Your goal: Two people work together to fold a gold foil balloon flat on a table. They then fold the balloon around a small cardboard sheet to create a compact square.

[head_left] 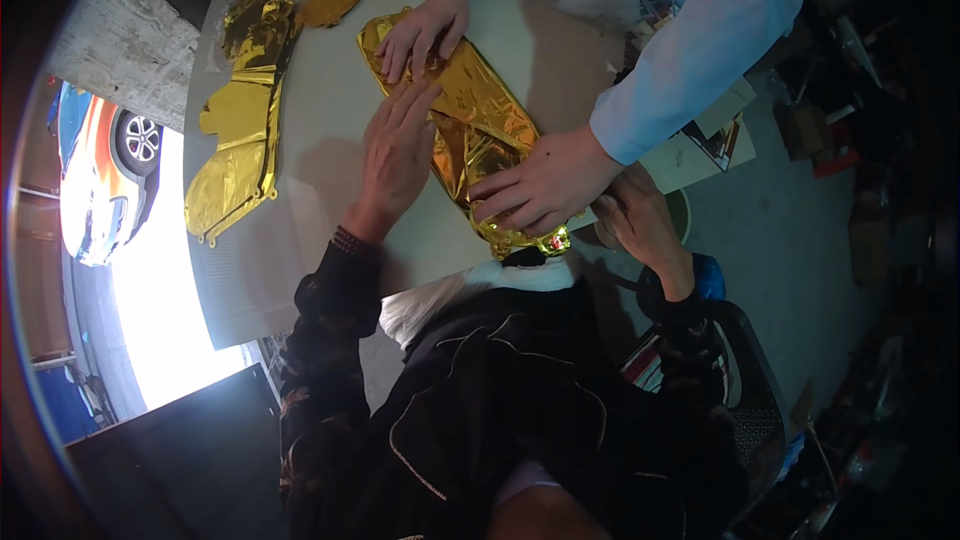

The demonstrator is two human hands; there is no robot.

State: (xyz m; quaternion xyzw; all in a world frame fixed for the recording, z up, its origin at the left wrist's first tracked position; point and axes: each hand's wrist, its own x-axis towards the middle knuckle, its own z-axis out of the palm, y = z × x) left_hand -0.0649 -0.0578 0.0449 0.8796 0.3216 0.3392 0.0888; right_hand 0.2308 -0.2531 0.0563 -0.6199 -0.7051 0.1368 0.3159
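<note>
A long piece of shiny gold foil point(477, 88), like a flattened foil balloon, lies slantwise on the table with crumpled folds at its near end. My left hand point(398, 150) is open, its stretched fingers resting along the foil's left edge. My right hand point(643, 222) is to the right of the near end, thumb apart and fingers loosely curved, holding nothing I can see. Some of its fingers are hidden by a co-worker's wrist. The co-worker's one hand point(428, 33) presses on the far end; their other hand point(548, 180) lies flat on the near end.
More gold foil pieces point(235, 160) lie along the left and far sides of the pale table point(330, 140). A co-worker's light blue sleeve point(700, 50) reaches across from the right. A dark chair point(755, 410) stands at lower right. Outside at left is a parked car point(110, 160).
</note>
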